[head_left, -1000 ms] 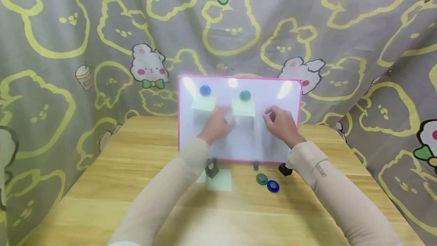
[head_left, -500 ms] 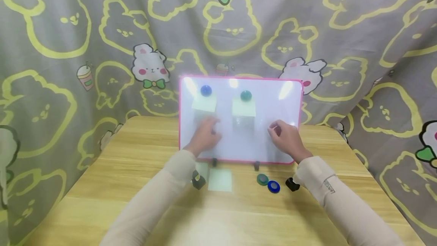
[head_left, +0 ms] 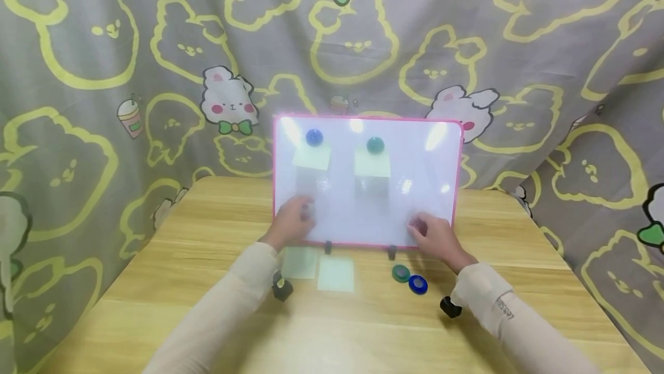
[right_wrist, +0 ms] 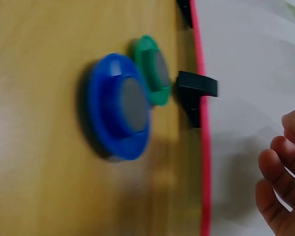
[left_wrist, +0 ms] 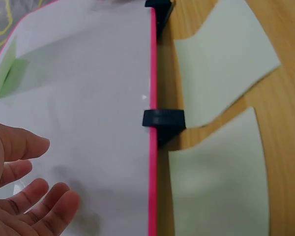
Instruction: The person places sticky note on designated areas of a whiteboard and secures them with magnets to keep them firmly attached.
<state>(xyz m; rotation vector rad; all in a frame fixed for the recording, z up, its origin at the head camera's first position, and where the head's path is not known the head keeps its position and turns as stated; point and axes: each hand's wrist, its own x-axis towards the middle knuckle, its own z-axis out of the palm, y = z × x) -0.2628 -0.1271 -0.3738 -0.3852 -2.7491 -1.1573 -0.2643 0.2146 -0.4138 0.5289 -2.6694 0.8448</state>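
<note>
Loosely bent and holding nothing, the left hand (head_left: 292,221) and right hand (head_left: 440,240) are lower than 0.5 s ago, before the whiteboard (head_left: 342,215). It stands on the table (head_left: 363,333), facing the person, long axis left to right. It bears 2 notes (head_left: 372,165) and 2 magnets (head_left: 376,145); 2 loose notes (head_left: 336,274) and 2 upturned magnets (head_left: 418,284) lie in front.

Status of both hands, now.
Left hand: open, holding nothing, in front of the whiteboard.
Right hand: open, fingers loosely curled, holding nothing.
</note>
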